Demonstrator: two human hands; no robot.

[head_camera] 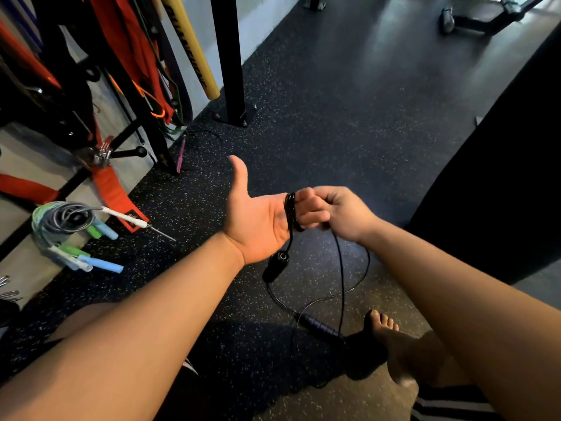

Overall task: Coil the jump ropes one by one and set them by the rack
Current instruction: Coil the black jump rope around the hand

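First-person view looking down at a speckled rubber gym floor. Nearest the viewer, a bare foot rests beside the ribbed handle of a black jump rope, which lies on the floor with slack cord curving in loose loops above it. Higher up, the rope's other handle, smooth and black, dangles just under the left hand. That hand is held palm up, thumb stretched out, with several turns of cord wound round its fingers. The right hand is curled closed against those fingertips and appears to pinch the cord, feeding the next turn. The cord looks thin, light and limp, likely slick enough to spring loose, so the finished coil is best pinched across all its turns, with the heavier handles kept from swinging. Farther left, a bundle of coiled ropes with green and blue handles sits by the foot of the rack. Beyond it, a pink-handled rope lies uncoiled near the rack, which is hung with orange straps.
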